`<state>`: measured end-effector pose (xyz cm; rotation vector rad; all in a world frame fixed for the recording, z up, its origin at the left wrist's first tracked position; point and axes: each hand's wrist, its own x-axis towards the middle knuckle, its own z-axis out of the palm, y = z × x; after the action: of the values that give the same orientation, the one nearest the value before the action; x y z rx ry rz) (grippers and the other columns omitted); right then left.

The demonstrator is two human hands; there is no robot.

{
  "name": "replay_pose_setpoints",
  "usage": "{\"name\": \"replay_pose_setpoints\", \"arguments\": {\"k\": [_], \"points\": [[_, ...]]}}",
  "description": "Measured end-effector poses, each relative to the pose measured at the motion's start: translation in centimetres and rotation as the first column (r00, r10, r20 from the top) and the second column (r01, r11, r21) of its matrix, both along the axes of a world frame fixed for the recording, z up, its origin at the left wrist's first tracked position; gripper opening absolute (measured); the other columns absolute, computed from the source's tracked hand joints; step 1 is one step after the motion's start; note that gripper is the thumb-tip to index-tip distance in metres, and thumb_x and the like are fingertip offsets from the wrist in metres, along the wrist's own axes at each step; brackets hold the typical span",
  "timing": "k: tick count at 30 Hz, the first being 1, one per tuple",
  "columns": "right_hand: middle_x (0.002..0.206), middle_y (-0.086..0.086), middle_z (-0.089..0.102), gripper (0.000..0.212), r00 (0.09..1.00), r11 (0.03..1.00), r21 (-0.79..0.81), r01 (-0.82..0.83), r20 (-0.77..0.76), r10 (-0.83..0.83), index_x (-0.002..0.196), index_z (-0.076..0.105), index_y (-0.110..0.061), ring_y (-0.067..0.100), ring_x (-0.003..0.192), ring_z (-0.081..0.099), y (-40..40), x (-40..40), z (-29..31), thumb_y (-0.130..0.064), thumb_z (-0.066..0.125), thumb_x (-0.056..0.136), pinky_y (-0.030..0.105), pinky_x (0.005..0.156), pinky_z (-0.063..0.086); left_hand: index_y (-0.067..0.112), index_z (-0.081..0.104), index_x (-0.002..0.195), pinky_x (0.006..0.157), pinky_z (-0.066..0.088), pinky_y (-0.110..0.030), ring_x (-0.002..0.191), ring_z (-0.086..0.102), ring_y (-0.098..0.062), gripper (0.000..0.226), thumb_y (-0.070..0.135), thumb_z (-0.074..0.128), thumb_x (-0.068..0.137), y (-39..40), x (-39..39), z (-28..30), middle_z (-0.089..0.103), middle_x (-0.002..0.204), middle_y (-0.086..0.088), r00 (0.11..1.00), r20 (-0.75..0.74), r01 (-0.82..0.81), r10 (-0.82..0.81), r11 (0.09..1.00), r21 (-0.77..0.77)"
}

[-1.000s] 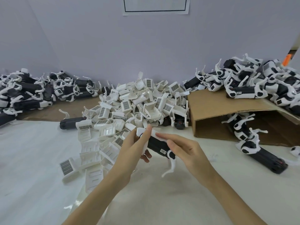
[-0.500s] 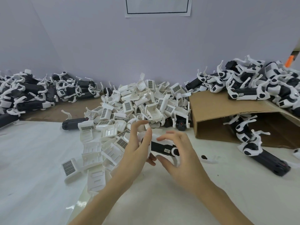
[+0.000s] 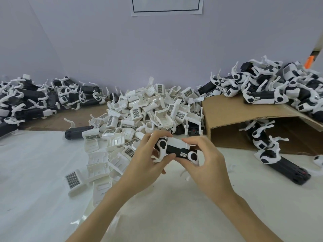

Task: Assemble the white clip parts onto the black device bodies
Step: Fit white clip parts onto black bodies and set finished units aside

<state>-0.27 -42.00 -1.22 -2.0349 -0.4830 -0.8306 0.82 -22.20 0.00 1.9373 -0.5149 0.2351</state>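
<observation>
A black device body (image 3: 176,150) with white end pieces is held level above the table between both hands. A white clip part (image 3: 177,143) lies along its top. My left hand (image 3: 148,159) grips the body's left end, fingers curled over it and thumb underneath. My right hand (image 3: 206,159) grips the right end, with fingertips on the white clip. Behind my hands is a heap of loose white clip parts (image 3: 139,116).
Piles of black-and-white devices lie at the far left (image 3: 31,100) and on a tipped cardboard box (image 3: 227,112) at the right, with more spilling from under it (image 3: 272,154). A lone black body (image 3: 76,132) lies left of the heap. A wall rises behind.
The device body has been turned level and drawn closer to me. Both hands have closed around its ends, and the white clip now lies along its top.
</observation>
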Motion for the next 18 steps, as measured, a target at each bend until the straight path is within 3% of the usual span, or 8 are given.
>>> {"name": "replay_pose_setpoints", "arguments": {"k": [4,7,13,18], "points": [[0.104,-0.006,0.064,0.046,0.999,0.999,-0.044,0.025,0.029,-0.024,0.114,0.069,-0.011,0.008,0.099,0.062,-0.40,0.10,-0.16,-0.031,0.089,0.078,0.024,0.080,0.054,0.054,0.054,0.126,0.065,0.064,-0.028,0.094,0.068,-0.027,0.046,0.027,0.076,0.096,-0.01,-0.14,-0.10,0.050,0.126,0.007,0.997,0.071,-0.025,0.021,0.998,0.050],[0.104,-0.007,0.063,0.045,0.999,0.998,-0.052,0.016,0.031,-0.015,0.114,0.068,-0.012,0.007,0.099,0.062,-0.56,0.14,-0.17,-0.037,0.084,0.080,0.024,0.078,0.054,0.051,0.054,0.129,0.063,0.064,-0.031,0.092,0.068,-0.031,0.044,0.030,0.074,0.097,-0.07,-0.12,-0.30,0.049,0.123,0.005,0.997,0.072,-0.022,0.018,0.998,0.052],[0.114,-0.012,0.060,0.044,0.999,0.998,-0.041,-0.046,0.007,0.046,0.123,0.065,-0.012,0.003,0.108,0.060,-0.18,0.19,-0.40,-0.029,0.080,0.085,0.016,0.089,0.051,0.051,0.052,0.132,0.060,0.064,-0.033,0.093,0.067,-0.031,0.046,0.028,0.073,0.098,-0.32,-0.06,-0.76,0.046,0.124,0.004,0.999,0.038,-0.008,0.006,0.999,0.034],[0.113,-0.011,0.063,0.045,0.999,0.997,-0.066,-0.030,0.019,0.031,0.123,0.068,-0.014,0.008,0.107,0.063,-0.60,0.22,-0.41,-0.026,0.085,0.083,0.022,0.089,0.053,0.052,0.054,0.131,0.065,0.064,-0.029,0.094,0.066,-0.031,0.042,0.029,0.071,0.100,-0.25,-0.08,-0.78,0.047,0.122,0.003,0.999,0.050,-0.004,0.001,0.998,0.056]]}}
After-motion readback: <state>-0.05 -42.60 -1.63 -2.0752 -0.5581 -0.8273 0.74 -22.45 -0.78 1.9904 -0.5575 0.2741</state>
